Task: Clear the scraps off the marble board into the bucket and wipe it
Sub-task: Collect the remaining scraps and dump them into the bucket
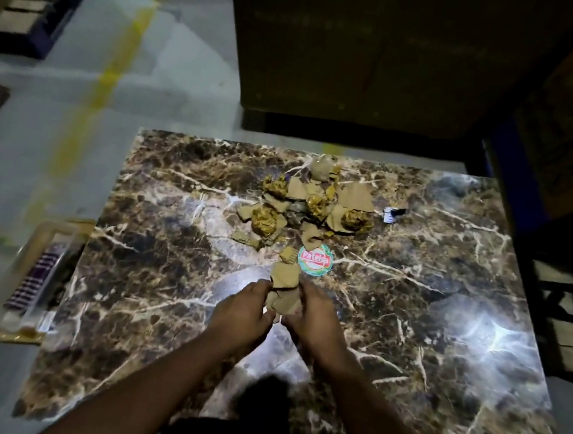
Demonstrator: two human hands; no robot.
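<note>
Gripping cardboard scraps [284,285] mid-board, both hands' fingers [306,289] curled; marble board [413,315] edges well apart.

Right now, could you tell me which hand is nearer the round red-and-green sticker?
Right. The right hand sits just below the round red-and-green sticker; the left hand lies lower-left, farther.

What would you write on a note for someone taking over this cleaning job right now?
Left hand and right hand: both grip brown cardboard scraps near the middle of the marble board.
Pile of cardboard bits and gold foil wads lies toward the far edge; a round sticker sits near it, a small white scrap to its right.
Clear plastic tub sits on the floor left of the board.
Done: little; most scraps remain.
Left: move everything into the bucket, then wipe. No cloth in view.
</note>
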